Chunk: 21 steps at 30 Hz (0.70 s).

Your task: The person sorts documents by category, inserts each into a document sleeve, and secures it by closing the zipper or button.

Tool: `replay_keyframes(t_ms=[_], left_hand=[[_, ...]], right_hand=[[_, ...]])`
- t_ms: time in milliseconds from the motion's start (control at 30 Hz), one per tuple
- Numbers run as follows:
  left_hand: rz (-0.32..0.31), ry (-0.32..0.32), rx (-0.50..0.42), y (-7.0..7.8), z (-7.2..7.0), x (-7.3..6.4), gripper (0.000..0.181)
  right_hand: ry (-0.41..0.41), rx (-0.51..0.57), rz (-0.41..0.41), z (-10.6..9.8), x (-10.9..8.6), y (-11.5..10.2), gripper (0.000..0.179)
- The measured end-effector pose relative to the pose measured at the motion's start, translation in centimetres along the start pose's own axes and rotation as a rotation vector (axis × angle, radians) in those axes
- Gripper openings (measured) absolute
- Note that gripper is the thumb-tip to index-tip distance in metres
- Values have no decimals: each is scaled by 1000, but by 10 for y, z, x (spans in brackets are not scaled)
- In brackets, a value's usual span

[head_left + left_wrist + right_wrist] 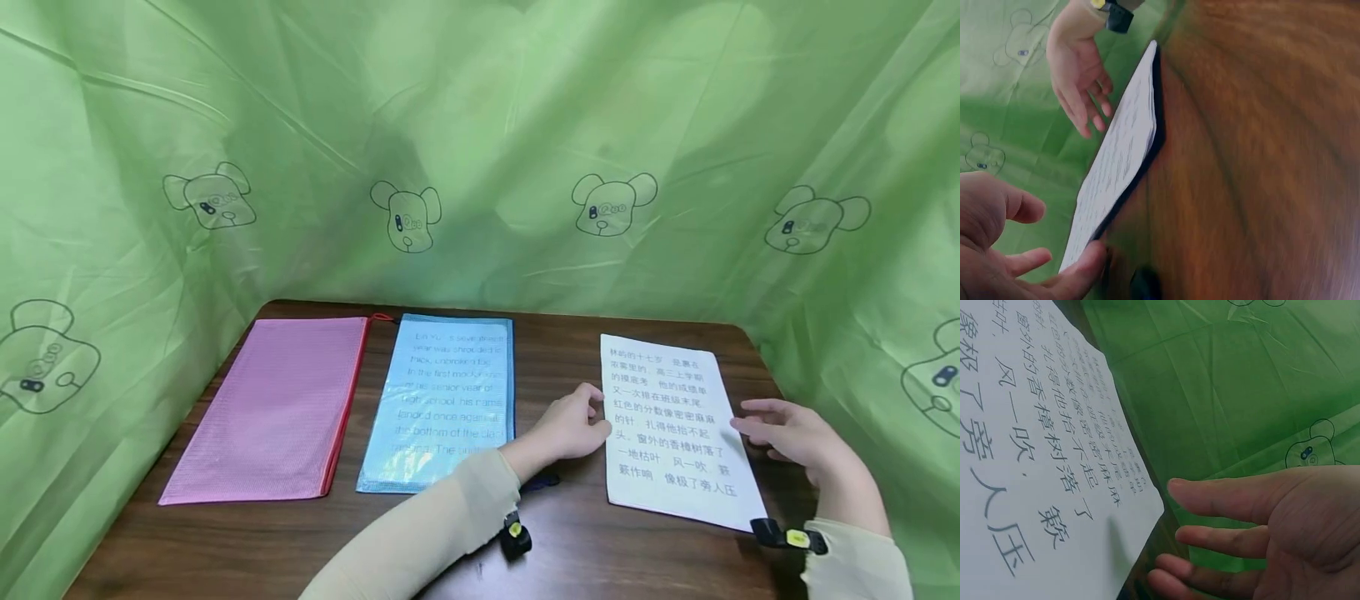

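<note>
A stack of white sheets [663, 433] printed with Chinese text lies on the right part of the table. In the left wrist view, several layers show along the edge of the stack [1119, 153], with a dark layer or shadow beneath. My left hand [567, 423] is at its left edge, thumb and fingers spread apart and fingertips right at the edge. By the right edge, my right hand [791, 433] has its fingers extended and separated. The right wrist view shows that hand [1241, 531] beside a corner of the paper, with nothing between its fingers.
A pink mesh zipper folder [273, 408] with a red edge lies at the left of the brown table [247, 550]. Beside it is a blue folder [442, 392] with an English-text sheet inside. Green curtains [480, 108] with bear drawings surround the table's back and sides.
</note>
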<state>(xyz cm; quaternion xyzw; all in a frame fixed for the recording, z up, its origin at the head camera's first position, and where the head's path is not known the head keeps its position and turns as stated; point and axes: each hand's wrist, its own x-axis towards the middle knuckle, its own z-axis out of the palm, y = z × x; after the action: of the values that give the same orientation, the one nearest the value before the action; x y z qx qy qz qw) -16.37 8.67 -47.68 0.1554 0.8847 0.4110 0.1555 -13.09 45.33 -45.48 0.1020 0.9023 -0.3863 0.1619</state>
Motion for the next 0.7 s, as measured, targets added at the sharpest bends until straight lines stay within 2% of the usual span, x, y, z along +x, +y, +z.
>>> replay_keyframes(t_ms=[233, 367, 467, 533, 700], left_hand=[[-72, 57, -154, 11, 15, -6, 41], [-85, 89, -215, 15, 22, -5, 38], [-69, 123, -246, 15, 25, -2, 35], [-38, 154, -243, 10, 30, 2, 34], [-23, 209, -230, -1, 35, 8, 30]], right_hand=[[-40, 58, 28, 9, 1, -4, 91], [-41, 73, 23, 12, 3, -6, 92], [-27, 53, 0, 14, 4, -7, 90], [-29, 56, -22, 16, 5, -7, 88], [-71, 102, -71, 20, 5, -5, 86]])
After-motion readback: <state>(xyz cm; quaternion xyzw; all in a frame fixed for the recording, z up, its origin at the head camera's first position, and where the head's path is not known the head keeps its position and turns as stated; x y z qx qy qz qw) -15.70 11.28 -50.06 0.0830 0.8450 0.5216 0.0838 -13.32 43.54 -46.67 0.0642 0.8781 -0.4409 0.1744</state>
